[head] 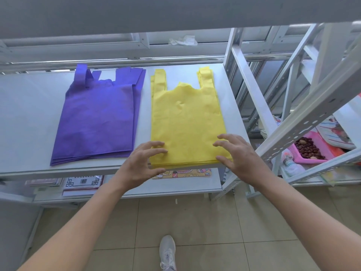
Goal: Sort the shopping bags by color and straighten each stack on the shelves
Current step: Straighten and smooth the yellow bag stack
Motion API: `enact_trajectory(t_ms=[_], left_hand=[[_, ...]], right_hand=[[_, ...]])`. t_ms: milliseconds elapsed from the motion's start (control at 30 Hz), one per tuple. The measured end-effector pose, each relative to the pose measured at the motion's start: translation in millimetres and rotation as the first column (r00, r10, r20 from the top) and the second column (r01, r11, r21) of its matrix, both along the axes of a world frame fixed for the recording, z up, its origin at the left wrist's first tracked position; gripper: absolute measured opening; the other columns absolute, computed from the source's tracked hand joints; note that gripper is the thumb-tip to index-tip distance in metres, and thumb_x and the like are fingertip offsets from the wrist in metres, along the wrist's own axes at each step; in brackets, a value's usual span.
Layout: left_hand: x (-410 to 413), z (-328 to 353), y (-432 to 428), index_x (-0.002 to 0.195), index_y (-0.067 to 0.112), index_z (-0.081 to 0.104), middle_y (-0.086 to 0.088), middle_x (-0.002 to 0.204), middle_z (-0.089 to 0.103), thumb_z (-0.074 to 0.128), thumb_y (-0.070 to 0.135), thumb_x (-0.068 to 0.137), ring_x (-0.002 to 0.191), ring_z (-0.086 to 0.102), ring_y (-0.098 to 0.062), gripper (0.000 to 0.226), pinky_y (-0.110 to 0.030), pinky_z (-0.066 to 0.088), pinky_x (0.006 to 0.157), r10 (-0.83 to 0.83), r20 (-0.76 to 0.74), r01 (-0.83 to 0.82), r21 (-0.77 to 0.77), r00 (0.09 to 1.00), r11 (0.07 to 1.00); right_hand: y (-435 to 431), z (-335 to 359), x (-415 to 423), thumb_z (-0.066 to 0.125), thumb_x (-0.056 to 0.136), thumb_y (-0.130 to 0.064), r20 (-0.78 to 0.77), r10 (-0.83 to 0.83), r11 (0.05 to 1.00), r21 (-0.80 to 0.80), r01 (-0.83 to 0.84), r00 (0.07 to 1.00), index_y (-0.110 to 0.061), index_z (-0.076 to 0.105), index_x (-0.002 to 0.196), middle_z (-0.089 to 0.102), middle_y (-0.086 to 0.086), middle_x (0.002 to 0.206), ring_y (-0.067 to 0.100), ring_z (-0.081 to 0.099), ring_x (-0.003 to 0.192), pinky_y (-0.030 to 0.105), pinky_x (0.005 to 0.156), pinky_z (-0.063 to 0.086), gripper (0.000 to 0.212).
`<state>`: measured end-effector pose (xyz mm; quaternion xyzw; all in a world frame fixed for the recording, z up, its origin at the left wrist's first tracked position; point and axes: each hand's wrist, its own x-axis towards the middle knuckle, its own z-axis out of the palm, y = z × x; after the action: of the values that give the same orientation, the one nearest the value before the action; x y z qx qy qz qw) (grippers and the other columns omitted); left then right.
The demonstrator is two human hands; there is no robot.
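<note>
Touching yellow non-woven shopping-bag stack (187,118), centre frame.
Left hand (143,163) and right hand (239,155), fingers splayed wide, on its lower corners; purple non-woven bag stack (97,122) left.

White metal shelving (252,94), beige tiled floor (195,222), maybe windows (273,75) behind.
</note>
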<state>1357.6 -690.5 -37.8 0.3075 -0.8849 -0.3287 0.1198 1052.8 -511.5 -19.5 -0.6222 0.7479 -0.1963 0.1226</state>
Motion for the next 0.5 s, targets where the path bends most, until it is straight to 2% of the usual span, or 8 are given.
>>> enact_trajectory(t_ms=[167, 300, 400, 500], left_hand=[[1, 1, -4, 0.118, 0.034, 0.075, 0.02, 0.145, 0.057, 0.085, 0.026, 0.086, 0.138, 0.05, -0.005, 0.034, -0.04, 0.042, 0.117, 0.013, -0.014, -0.013, 0.019, 1.0, 1.0], [1, 8, -6, 0.119, 0.029, 0.079, 0.016, 0.145, 0.06, 0.079, 0.031, 0.091, 0.138, 0.051, -0.001, 0.027, -0.033, 0.039, 0.119, 0.01, -0.026, -0.009, 0.051, 1.0, 0.999], [3, 10, -7, 0.118, 0.03, 0.079, 0.016, 0.145, 0.06, 0.073, 0.034, 0.096, 0.142, 0.046, 0.0, 0.023, -0.029, 0.036, 0.119, -0.026, -0.002, 0.026, 0.027, 1.0, 0.999], [2, 8, -8, 0.115, 0.025, 0.081, 0.013, 0.137, 0.067, 0.07, 0.027, 0.099, 0.135, 0.055, -0.003, 0.019, -0.031, 0.042, 0.117, -0.003, -0.037, 0.002, -0.018, 0.999, 1.0]], right_hand=[[-9, 0, -3, 0.078, 0.091, -0.031, 0.032, 0.044, 0.996, 0.079, -0.047, 0.999, -0.025, 0.068, 0.128, 0.056, -0.007, 0.144, 0.017, 0.048, 0.137, 0.041, 0.113, 0.039, 0.038], [-8, 3, -8, 0.081, 0.088, -0.032, 0.091, 0.056, 0.993, 0.103, -0.065, 0.994, -0.029, 0.068, 0.126, 0.055, -0.012, 0.144, 0.01, 0.046, 0.136, 0.035, 0.114, 0.04, 0.04], [-7, 4, -12, 0.082, 0.088, -0.033, 0.119, 0.066, 0.989, 0.127, -0.081, 0.991, -0.031, 0.068, 0.124, 0.054, -0.016, 0.145, 0.006, 0.048, 0.134, 0.029, 0.111, 0.04, 0.04], [-8, 2, -16, 0.078, 0.091, -0.03, 0.133, 0.062, 0.99, 0.118, -0.078, 0.989, -0.03, 0.071, 0.122, 0.059, -0.017, 0.142, 0.005, 0.053, 0.13, 0.03, 0.112, 0.042, 0.031]])
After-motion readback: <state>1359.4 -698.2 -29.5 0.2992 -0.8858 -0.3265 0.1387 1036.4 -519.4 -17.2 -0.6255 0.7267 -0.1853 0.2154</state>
